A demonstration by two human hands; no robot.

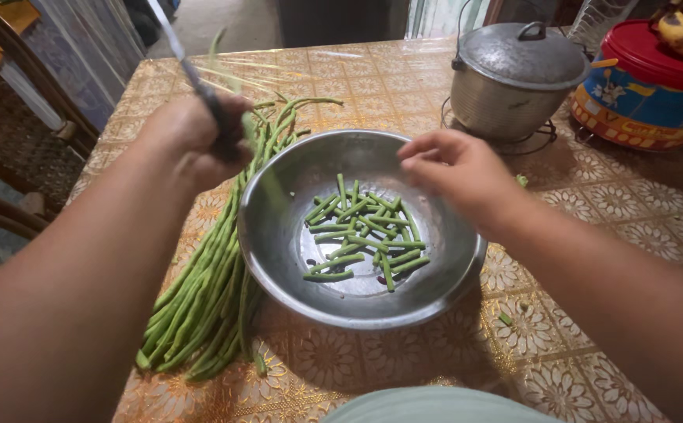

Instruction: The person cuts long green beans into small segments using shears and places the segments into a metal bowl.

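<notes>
Left hand clenched round a knife (blade blurred, pointing up); right hand above the metal bowl, fingers loosely curled, holding nothing visible; cut bean pieces below those fingers; long beans on the surface under the left fingers.

Patterned table — wooden chair beside.

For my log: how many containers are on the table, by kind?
Steel bowl holding cut bean pieces: 1
Lidded metal pot: 1
Tub with red lid: 1
Total: 3
</notes>
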